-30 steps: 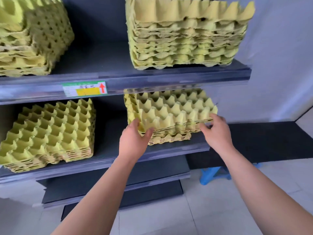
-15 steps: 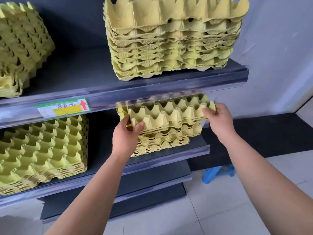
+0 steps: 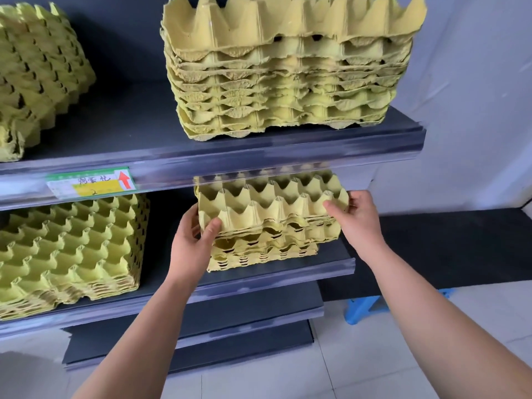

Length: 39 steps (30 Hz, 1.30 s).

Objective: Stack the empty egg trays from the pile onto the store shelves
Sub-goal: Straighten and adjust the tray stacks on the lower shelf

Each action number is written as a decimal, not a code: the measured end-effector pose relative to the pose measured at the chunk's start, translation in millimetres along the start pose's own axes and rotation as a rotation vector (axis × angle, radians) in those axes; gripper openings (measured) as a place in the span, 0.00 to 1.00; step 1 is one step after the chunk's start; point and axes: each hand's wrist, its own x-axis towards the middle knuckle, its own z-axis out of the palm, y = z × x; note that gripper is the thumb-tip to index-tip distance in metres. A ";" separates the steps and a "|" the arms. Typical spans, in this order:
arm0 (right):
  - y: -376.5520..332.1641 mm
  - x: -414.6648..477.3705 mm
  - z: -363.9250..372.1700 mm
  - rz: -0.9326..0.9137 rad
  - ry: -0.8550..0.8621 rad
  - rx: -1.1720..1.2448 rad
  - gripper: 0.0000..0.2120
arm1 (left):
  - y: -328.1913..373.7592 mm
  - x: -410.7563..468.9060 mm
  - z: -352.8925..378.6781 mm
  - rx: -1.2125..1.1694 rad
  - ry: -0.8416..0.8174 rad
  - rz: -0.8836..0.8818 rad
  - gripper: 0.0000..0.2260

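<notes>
From the head camera, the top egg trays (image 3: 273, 210) sit on a lower stack (image 3: 264, 249) on the middle shelf (image 3: 276, 276), under the edge of the upper shelf (image 3: 288, 156). The left hand (image 3: 191, 244) has its grip closed on the near left corner, thumb on the front edge. The right hand (image 3: 358, 216) is closed on the right end. The long side of the trays runs left to right, between the two hands, and the shelf lies straight ahead of them. Both hands look equally near. I judge the trays must go forward and level to settle. Other tray stacks (image 3: 69, 251) stand well apart at the left.
</notes>
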 end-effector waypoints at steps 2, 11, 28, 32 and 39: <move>-1.5 8.5 -1.7 0.131 -0.105 0.069 0.28 | -0.4 -4.4 8.8 -0.039 0.011 -0.047 0.14; -7.4 11.7 -10.2 0.084 -0.298 0.090 0.31 | 13.3 -19.6 25.3 -0.149 0.088 -0.019 0.05; -15.0 11.7 -19.6 -0.038 -0.363 0.102 0.33 | 19.5 -27.1 8.4 -0.148 0.067 0.103 0.09; -12.0 8.8 -17.4 0.030 -0.385 0.096 0.34 | 17.0 -30.6 8.1 -0.223 0.072 0.057 0.10; -13.2 6.1 -32.3 0.237 -0.337 0.221 0.27 | 29.6 -36.9 -0.2 -0.342 0.013 0.045 0.12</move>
